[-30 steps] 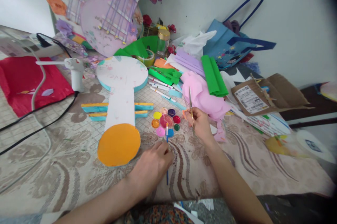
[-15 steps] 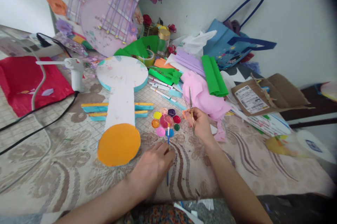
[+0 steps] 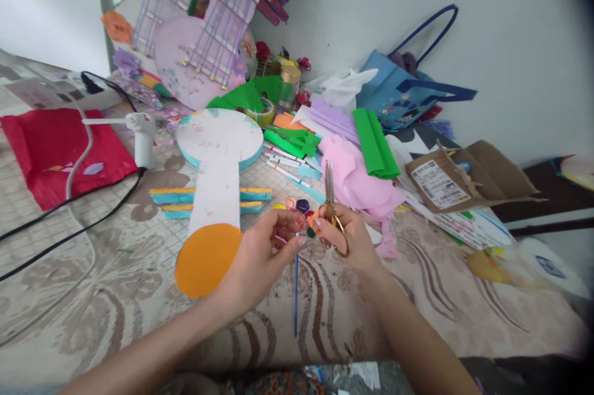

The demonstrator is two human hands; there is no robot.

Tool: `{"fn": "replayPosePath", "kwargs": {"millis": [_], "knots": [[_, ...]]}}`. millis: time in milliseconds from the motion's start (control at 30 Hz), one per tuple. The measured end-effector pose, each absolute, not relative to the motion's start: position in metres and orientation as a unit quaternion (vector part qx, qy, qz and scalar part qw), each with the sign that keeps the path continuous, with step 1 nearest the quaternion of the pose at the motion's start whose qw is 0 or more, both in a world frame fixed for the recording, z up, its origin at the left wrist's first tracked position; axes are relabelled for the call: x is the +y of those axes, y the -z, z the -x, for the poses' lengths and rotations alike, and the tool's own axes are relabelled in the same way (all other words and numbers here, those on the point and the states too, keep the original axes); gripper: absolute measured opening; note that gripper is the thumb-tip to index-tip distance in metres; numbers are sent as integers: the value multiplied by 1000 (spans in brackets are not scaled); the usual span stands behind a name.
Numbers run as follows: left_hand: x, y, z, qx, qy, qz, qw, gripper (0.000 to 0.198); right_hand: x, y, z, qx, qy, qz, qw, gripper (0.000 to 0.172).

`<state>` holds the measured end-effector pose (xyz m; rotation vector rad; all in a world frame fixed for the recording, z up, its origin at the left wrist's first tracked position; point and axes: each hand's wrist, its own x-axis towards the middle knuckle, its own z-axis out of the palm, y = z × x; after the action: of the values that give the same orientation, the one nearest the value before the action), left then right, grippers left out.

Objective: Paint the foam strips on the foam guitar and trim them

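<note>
My right hand (image 3: 355,237) grips a pair of scissors (image 3: 329,187) with gold handles, its blades pointing up and away from me. A small orange piece (image 3: 316,221), probably paper, shows at that hand's fingertips. My left hand (image 3: 266,249) reaches in from the other side, thumb and fingers apart, with no object visible between them. Behind and beneath the fingers lies a flower-shaped set of paint pots (image 3: 302,205), partly hidden. A blue paintbrush (image 3: 296,296) lies below it on the patterned tablecloth (image 3: 325,327).
To the left lies a white cutout with an orange disc (image 3: 206,262) and striped side bars. Beyond are a glue gun (image 3: 143,141), markers (image 3: 290,175), pink paper (image 3: 357,175) and a green roll (image 3: 375,144). A cardboard box (image 3: 468,175) and a blue bag (image 3: 394,88) stand right.
My left hand has risen from beside the paintbrush to near the right hand, its fingers opening. The right hand has turned the scissors and moved slightly left. The camera view has shifted a little.
</note>
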<state>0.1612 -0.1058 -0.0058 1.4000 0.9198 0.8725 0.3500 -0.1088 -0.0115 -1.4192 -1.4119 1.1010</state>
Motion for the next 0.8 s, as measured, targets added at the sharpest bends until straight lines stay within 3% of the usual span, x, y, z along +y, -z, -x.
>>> {"fn": "replayPosePath", "kwargs": {"millis": [133, 333, 600, 800], "knots": [[-102, 8, -165, 369, -390, -526, 660, 20, -114, -3, -332, -588, -448, 556, 382, 19], [-98, 8, -158, 372, -420, -498, 661, 16, -115, -3, -322, -609, -430, 545, 384, 20], [-80, 1, -135, 403, -472, -404, 672, 15, -120, -1, -334, -759, -174, 580, 238, 16], [-77, 10, -128, 377, -481, -384, 692, 14, -118, 2, -332, -803, -36, 562, 196, 9]]}}
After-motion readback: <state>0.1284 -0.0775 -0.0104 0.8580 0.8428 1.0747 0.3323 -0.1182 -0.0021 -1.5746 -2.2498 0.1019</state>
